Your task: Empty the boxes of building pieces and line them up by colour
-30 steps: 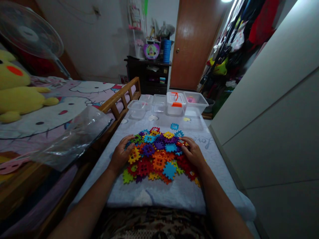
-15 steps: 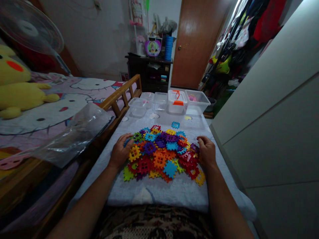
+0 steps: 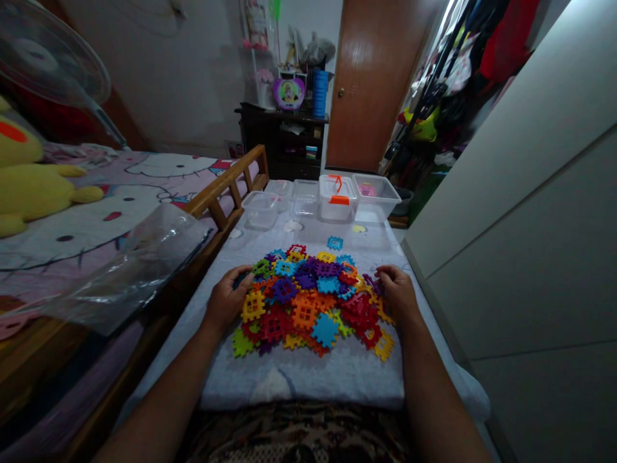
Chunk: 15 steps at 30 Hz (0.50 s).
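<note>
A heap of colourful square interlocking plastic tiles [image 3: 304, 311] lies on the cloth-covered table in front of me, in red, orange, yellow, green, blue and purple. My left hand [image 3: 227, 297] rests at the heap's left edge, thumb apart from the curved fingers, beside a dark blue tile [image 3: 240, 279] and a yellow tile [image 3: 253, 306]. At the right edge, my right hand [image 3: 399, 292] lies with fingers loosely bent and apart, next to a purple tile [image 3: 373, 283]. Its lower fingers are partly hidden. One blue tile [image 3: 335, 243] lies alone behind the heap.
Along the table's far end stand clear plastic boxes, including an open one [image 3: 261, 210], a lidded one with orange clips [image 3: 338, 209] and a larger one [image 3: 375, 197]. A wooden bed rail [image 3: 226, 183] borders the left, with a clear plastic bag [image 3: 139, 270]; a white cabinet [image 3: 520, 212] borders the right.
The view has shifted slightly, so most things sit a little further left. Near my right hand, more of the yellow and purple tiles shows. Both hands stay at the heap's sides.
</note>
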Each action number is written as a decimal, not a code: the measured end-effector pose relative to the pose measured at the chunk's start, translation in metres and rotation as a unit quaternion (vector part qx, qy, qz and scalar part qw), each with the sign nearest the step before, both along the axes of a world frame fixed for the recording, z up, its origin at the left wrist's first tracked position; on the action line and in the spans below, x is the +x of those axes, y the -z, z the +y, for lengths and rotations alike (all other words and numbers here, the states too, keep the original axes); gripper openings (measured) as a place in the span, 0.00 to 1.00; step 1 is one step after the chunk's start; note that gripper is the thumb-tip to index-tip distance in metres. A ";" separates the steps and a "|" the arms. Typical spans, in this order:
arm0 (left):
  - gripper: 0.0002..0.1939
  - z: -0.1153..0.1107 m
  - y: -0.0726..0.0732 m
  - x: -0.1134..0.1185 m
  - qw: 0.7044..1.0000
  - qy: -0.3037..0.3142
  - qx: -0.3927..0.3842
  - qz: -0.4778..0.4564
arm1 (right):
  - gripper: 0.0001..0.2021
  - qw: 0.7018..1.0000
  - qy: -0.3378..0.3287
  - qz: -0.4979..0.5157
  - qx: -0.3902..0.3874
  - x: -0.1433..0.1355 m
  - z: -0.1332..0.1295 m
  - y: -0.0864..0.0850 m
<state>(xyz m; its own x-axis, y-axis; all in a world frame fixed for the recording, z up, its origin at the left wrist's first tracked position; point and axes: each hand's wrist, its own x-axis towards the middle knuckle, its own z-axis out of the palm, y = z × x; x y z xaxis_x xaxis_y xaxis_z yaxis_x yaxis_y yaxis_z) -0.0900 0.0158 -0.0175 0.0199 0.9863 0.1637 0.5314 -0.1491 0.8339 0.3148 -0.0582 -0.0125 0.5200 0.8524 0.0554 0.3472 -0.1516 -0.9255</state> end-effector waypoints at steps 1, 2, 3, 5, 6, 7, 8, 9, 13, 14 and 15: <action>0.26 0.000 0.001 0.000 1.000 0.002 0.003 -0.001 | 0.16 1.000 0.005 0.004 0.001 0.001 0.000 0.001; 0.26 0.001 0.001 0.000 1.000 0.005 0.006 -0.002 | 0.16 1.000 0.006 0.003 0.002 0.003 0.000 0.002; 0.26 0.001 0.002 0.000 1.000 0.008 0.010 -0.003 | 0.16 1.000 0.002 -0.003 0.001 0.004 0.000 0.003; 0.26 0.002 0.003 0.000 1.000 0.015 0.021 -0.005 | 0.15 0.999 -0.018 -0.035 -0.003 0.006 0.004 0.003; 0.26 0.002 0.003 0.001 0.999 0.017 0.027 -0.006 | 0.14 0.998 -0.031 -0.058 -0.008 0.006 0.007 0.002; 0.26 0.002 0.002 0.001 0.999 0.019 0.033 -0.007 | 0.13 0.995 -0.049 -0.085 -0.015 0.006 0.012 -0.001; 0.25 0.002 0.002 0.002 0.999 0.019 0.038 -0.008 | 0.12 0.991 -0.069 -0.111 -0.024 0.005 0.018 -0.003; 0.25 0.002 0.001 0.002 0.999 0.018 0.040 -0.010 | 0.11 0.986 -0.089 -0.136 -0.036 0.003 0.026 -0.006; 0.26 0.001 0.000 0.003 0.999 0.016 0.032 -0.015 | 0.12 0.959 -0.138 -0.238 -0.068 -0.017 0.059 -0.018; 0.26 0.000 0.000 0.002 0.999 0.015 0.030 -0.016 | 0.13 0.952 -0.145 -0.260 -0.069 -0.024 0.065 -0.019; 0.26 0.000 0.000 0.002 0.999 0.015 0.027 -0.017 | 0.13 0.946 -0.151 -0.278 -0.067 -0.029 0.071 -0.019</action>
<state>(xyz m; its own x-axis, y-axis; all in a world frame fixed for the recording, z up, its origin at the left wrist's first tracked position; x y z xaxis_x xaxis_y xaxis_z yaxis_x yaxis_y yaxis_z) -0.0882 0.0161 -0.0176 0.0434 0.9749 0.2184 0.4966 -0.2107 0.8420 0.2853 0.0126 0.0066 0.1735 0.9764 0.1289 0.8211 -0.0711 -0.5664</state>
